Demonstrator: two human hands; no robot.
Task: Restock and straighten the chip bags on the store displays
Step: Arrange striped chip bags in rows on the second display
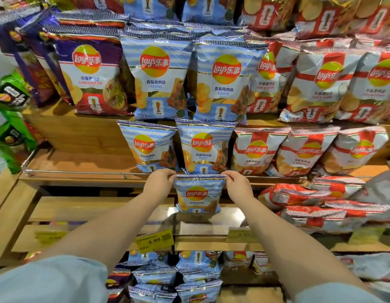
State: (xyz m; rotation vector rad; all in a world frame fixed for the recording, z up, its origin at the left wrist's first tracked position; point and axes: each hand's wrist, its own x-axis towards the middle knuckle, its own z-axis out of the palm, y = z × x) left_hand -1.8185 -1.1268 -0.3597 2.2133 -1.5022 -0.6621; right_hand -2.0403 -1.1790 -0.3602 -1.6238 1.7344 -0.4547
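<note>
A small light-blue chip bag (198,196) hangs upright in front of the lower wooden shelf (84,206). My left hand (160,182) pinches its top left corner and my right hand (237,185) pinches its top right corner. Its bottom edge is just above the shelf board. Behind it, two blue bags (147,146) stand side by side on the middle shelf behind a metal rail (80,171). Two larger blue bags (155,77) stand on the upper shelf.
Red-and-white chip bags (305,149) fill the right side of every shelf, some lying flat at the lower right (316,206). Purple bags (89,71) stand upper left, green bags (10,101) far left. A yellow 4.99 price tag (154,240) sits on the shelf edge. More blue bags (176,278) lie below.
</note>
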